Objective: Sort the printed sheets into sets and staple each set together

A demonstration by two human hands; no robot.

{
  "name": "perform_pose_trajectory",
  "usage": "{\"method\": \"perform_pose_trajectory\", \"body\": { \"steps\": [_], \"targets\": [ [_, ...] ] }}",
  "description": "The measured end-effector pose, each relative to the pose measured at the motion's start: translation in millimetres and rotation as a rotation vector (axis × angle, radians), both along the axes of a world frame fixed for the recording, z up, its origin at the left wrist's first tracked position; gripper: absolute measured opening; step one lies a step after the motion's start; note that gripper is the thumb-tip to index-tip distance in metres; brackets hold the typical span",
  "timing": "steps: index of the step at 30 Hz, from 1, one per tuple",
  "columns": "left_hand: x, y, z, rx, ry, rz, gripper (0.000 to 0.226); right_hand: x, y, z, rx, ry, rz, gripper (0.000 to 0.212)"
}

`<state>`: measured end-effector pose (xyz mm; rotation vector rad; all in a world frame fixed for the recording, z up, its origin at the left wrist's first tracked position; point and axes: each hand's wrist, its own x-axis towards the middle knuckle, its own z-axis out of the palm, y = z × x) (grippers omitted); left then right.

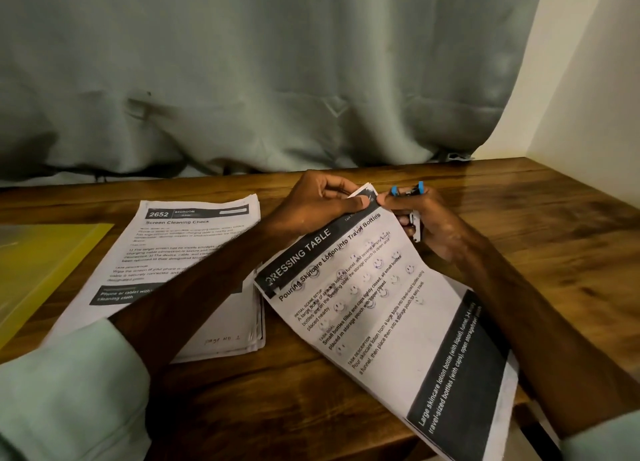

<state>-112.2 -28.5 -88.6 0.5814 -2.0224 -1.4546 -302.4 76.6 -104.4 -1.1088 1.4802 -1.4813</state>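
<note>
Pinching the top corner of the paper set (374, 304) in the middle of the frame, the left hand (325, 197) lifts that corner off the desk (536, 218). The right hand (426, 225), just beside it, grips a small stapler (408, 192) with blue ends. The sheets could slide out of line, and then the staple may miss some pages. The stapler could also nip a thumb, since both thumbs sit very near it. Fingers hide most of the stapler, so I cannot tell if the corner is inside it. Another paper pile (194, 246) lies at the left, near a yellow folder (45, 263).

Left grip (322, 201) pinching, right grip (429, 221) curled tight, close together
</note>
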Motion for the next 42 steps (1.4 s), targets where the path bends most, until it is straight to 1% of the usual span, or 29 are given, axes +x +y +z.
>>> {"method": "perform_pose_trajectory", "body": {
  "steps": [1,3,4,7,8,13,16,19,20,23,26,28,30,32,35,42],
  "targets": [
    [0,0,1,-0.019,0.001,-0.004,0.026,1,1,1,0.002,-0.028,0.028,0.014],
    [1,0,3,-0.048,-0.002,-0.009,0.025,0,1,2,-0.006,-0.055,0.057,0.020],
    [1,0,4,-0.061,-0.006,-0.009,0.025,0,1,2,-0.011,-0.056,0.053,0.020],
    [2,0,5,-0.110,-0.006,0.005,0.026,0,0,1,-0.010,-0.036,0.011,0.012],
    [2,0,6,-0.125,-0.007,0.014,0.026,0,-1,1,-0.013,-0.033,-0.002,0.013],
    [3,2,8,-0.177,-0.015,0.028,0.025,1,2,3,-0.043,-0.011,0.012,0.041],
    [3,2,9,-0.219,-0.023,0.023,0.025,-2,2,3,-0.072,0.017,0.020,0.049],
    [5,2,13,-0.387,-0.069,-0.010,0.025,-4,3,2,-0.104,0.034,0.001,0.056],
    [6,2,14,-0.474,-0.072,-0.005,0.022,-4,5,4,-0.118,0.048,0.022,0.056],
    [8,1,13,-0.778,-0.019,0.028,0.015,-3,11,9,-0.132,0.051,0.138,0.040],
    [7,-2,8,-1.062,0.045,0.049,0.013,-5,14,11,-0.118,0.044,0.115,0.048],
    [6,-4,4,-1.205,0.107,0.031,0.016,-6,17,11,-0.116,0.169,0.153,0.027],
    [6,-5,1,-1.310,0.162,0.016,0.018,-5,19,13,-0.082,0.265,0.186,0.016],
    [7,-6,-1,-1.367,0.193,0.017,0.019,-4,20,14,-0.062,0.305,0.194,0.013],
    [8,-4,-3,-1.385,0.215,0.005,0.020,-3,20,16,-0.040,0.358,0.183,0.013],
    [8,-2,-3,-1.436,0.219,-0.005,0.021,-1,23,19,-0.015,0.393,0.158,0.013]
  ]
}}
